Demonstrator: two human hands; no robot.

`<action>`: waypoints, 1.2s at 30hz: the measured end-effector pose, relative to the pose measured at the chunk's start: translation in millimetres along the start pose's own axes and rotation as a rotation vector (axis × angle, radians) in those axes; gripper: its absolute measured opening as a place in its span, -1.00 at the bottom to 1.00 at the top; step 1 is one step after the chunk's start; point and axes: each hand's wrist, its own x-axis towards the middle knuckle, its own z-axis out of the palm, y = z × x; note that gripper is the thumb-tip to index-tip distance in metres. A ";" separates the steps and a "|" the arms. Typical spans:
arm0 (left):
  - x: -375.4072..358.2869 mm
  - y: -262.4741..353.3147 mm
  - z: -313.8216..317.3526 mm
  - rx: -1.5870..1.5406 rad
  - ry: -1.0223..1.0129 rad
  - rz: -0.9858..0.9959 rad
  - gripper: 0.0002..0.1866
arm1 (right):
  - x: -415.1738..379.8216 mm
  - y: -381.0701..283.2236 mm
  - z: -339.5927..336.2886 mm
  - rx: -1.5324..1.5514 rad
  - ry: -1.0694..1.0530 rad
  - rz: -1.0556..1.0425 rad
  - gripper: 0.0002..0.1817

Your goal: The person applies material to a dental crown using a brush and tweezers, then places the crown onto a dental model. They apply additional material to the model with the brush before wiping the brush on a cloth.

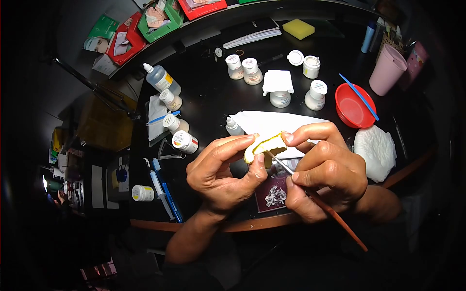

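Yellow and white: held tooth model (pixel 265 146) above desk (pixel 208 104), clamped in fingertips of left hand (pixel 221 170), apparently braced with forefinger of right hand (pixel 330 169); pinched brush (pixel 336 217) low between its other fingers, likely for tip control.

"How's the light?"
"Bright over the smooth black worktop (pixel 208 97) — the flat white paper sheet (pixel 269 121) nearly washes out; far left sinks into gloom."
"Edges?"
"Bowed, fisheye-fashion; corners black."

A black table (pixel 204 92) carries jars (pixel 185 141), a red bowl (pixel 345 115) and a white sheet (pixel 296 120).
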 end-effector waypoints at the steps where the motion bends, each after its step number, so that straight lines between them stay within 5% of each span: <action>1: 0.2 -0.1 -0.3 0.012 -0.003 0.010 -0.63 | 0.2 -0.2 -0.7 -0.001 -0.002 -0.003 -0.78; 30: 0.1 -0.2 -0.7 -0.001 -0.005 0.149 -0.63 | -4.0 -5.2 -7.0 0.031 -0.152 -0.177 -0.87; 36: -0.9 0.2 0.4 0.009 0.020 0.163 -0.65 | -7.3 -9.3 0.6 0.062 0.002 -0.102 -0.86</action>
